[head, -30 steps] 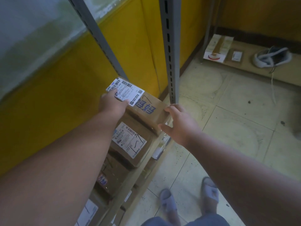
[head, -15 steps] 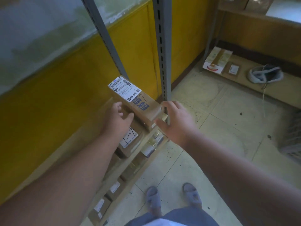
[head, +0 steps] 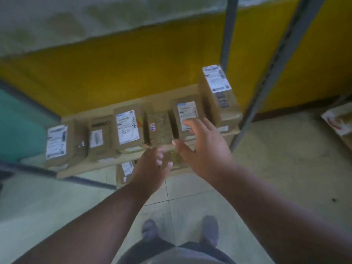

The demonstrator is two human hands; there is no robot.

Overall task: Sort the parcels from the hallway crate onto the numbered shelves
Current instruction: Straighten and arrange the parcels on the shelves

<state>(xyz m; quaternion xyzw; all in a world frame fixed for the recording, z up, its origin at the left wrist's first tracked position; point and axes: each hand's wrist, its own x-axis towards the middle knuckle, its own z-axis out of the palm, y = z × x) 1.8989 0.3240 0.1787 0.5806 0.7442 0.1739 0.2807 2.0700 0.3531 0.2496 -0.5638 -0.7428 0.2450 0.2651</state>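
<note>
Several brown cardboard parcels with white labels stand in a row on a low wooden shelf [head: 89, 169]. The tallest parcel [head: 219, 96], with blue writing, stands at the row's right end beside the grey upright. My right hand [head: 203, 149] hovers open in front of the labelled parcel [head: 185, 117] just left of it, fingers spread, holding nothing. My left hand [head: 152, 168] is lower and closer to me, fingers loosely curled, empty, in front of the shelf edge. Another parcel [head: 125, 171] sits below the shelf, partly hidden by my left hand.
Two grey slotted metal uprights [head: 229, 35] rise at the right of the shelf. A yellow wall [head: 123, 69] runs behind. A white and red box [head: 339, 121] lies on the floor at far right. Tiled floor and my feet [head: 209, 231] are below.
Both hands have let go of the tall parcel, which now stands at the shelf's right end. The hands have pulled back toward me and the view has swung left along the shelf.
</note>
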